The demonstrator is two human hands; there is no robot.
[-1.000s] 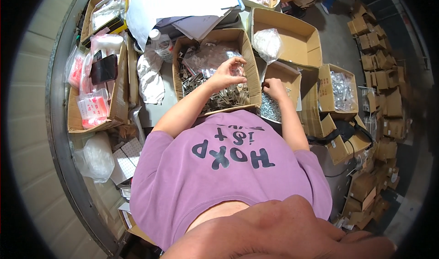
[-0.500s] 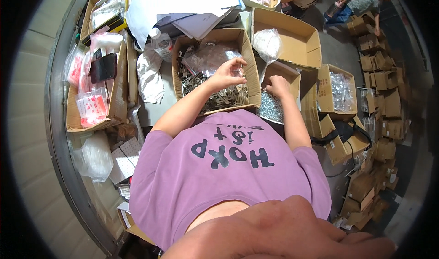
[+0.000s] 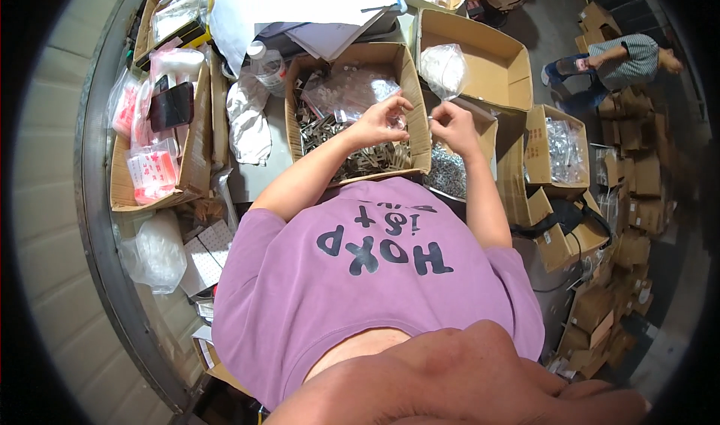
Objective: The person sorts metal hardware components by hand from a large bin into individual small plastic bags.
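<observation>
Over a cardboard box (image 3: 417, 125) of small metal brackets (image 3: 382, 157), my left hand (image 3: 379, 123) hovers with its fingers curved and its thumb apart; I make out nothing held between them. Clear plastic bags (image 3: 349, 95) holding small pieces lie on the brackets beyond it. My right hand (image 3: 454, 127) is level with the box's right wall, fingers pinched together. Whatever is in that pinch is too small to make out. Below this hand, small silver hardware like screws (image 3: 448, 168) fills a smaller container (image 3: 486, 136).
To the left stand a plastic bottle (image 3: 268, 69), a white cloth (image 3: 247, 121) and a box (image 3: 196, 159) with a phone (image 3: 172, 105) on bags. Ahead lie papers (image 3: 300, 1); right of them is a larger box (image 3: 480, 31). Another person (image 3: 622, 61) is at the far right.
My right hand has risen out of the hardware and come left, closer to my left hand, which has barely moved. The person at the far right has moved further right and nearer.
</observation>
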